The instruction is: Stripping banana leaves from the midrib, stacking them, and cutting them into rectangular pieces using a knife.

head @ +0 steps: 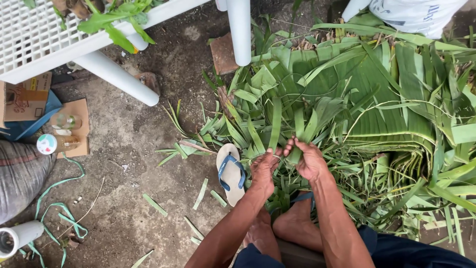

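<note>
My left hand (264,167) and my right hand (308,160) meet close together over a heap of torn green banana leaves (367,99) on the ground. Both pinch the same narrow green leaf strip (296,144) between thumbs and fingers. My bare feet (292,226) rest below the hands, partly under loose leaf scraps. A blue-strapped flip-flop (231,171) lies just left of my left hand.
A white plastic lattice table (29,39) with tube legs (239,30) stands at the upper left. Cardboard (22,99), small jars (49,144), a grey sack (20,173), green ribbon (62,211) and a white tube (20,235) lie left. A white bag (416,15) sits top right.
</note>
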